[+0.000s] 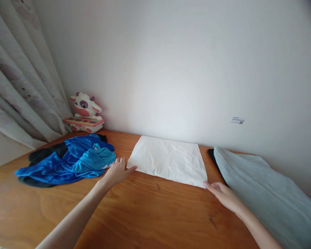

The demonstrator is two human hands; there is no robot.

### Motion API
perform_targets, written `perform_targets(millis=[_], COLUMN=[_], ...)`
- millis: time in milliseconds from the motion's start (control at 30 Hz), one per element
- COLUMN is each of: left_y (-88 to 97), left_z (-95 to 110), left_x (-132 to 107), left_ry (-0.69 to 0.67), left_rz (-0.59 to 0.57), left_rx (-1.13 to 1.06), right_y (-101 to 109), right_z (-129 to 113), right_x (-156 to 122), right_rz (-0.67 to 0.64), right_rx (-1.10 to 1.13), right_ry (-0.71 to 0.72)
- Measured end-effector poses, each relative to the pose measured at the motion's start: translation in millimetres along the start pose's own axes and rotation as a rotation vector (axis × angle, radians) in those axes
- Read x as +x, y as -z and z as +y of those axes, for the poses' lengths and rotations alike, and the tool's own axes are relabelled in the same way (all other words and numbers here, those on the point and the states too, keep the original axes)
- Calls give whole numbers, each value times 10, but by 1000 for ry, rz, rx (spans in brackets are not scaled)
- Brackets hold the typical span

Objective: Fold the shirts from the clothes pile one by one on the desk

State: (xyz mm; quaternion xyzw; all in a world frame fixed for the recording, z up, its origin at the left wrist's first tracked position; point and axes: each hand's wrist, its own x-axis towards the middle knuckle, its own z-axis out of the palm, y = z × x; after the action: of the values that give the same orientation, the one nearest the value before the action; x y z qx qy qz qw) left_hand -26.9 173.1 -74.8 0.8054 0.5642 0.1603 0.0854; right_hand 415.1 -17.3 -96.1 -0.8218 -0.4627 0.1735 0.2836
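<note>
A folded white cloth (168,159) lies flat on the wooden table (145,214) near the wall. My left hand (117,171) rests at the cloth's near left corner, fingers stretched out and touching its edge. My right hand (224,195) is at the near right corner, with its fingertips pinched on the cloth's edge. Both forearms reach in from the bottom of the view.
A heap of blue and dark garments (67,160) lies on the left. A folded grey garment (264,190) over a black one (214,159) lies on the right. A toy cow with a small keyboard (84,112) stands by the wall, next to a curtain (18,86).
</note>
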Motion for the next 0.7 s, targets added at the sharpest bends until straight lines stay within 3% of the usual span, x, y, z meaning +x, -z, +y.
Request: perform_targets(millis=[67,167,300,500,700], left_y=[-112,-221,-279,-247,-88], left_z=[104,184,144,144,202], left_x=[145,339,463,542,584], left_ry=[38,124,248,364,391], left_rz=[97,43,28,69,40], left_rx=[-154,-430,-614,-1062,-1377], right_y=[-112,-285,-413,-388,-317], right_z=[-111,-247,-251,-200,-304], right_x=[97,252,369,459,518], right_rz=[72,93,142,206,89], right_rx=[59,156,315,750,1077], right_ry=[-5,-26,-72,-128,-157])
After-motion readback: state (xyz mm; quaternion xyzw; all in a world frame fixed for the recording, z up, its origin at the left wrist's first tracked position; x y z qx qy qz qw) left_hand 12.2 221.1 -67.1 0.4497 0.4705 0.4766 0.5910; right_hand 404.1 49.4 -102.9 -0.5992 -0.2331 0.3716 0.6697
